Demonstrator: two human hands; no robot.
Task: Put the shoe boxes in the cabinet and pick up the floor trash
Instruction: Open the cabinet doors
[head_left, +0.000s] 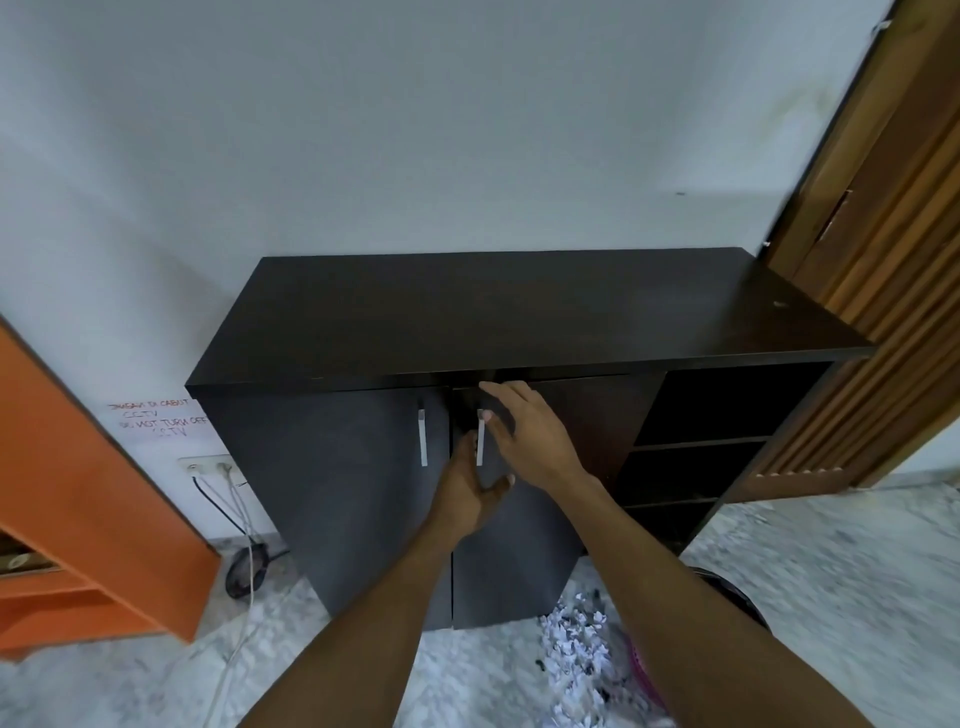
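The left hand (467, 493) reaches into the dark gap at the edge of the right door (514, 561), thumb spread across its front; whether its fingers curl round that edge I cannot tell. The right hand (527, 434) is open, fingers spread, just beside the door handle (480, 439). The dark cabinet (493, 312) stands against the wall, with torn paper trash (574, 649) heaped on the floor at its foot.

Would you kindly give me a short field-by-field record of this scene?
cabinet: dark, two front doors, open shelves on its right side
left hand: at the right door inner edge by the handle; grip unclear
right hand: open, fingers straight, over the right door
floor trash: shredded paper heap by the cabinet base, not yet picked up
shoe boxes: none in view
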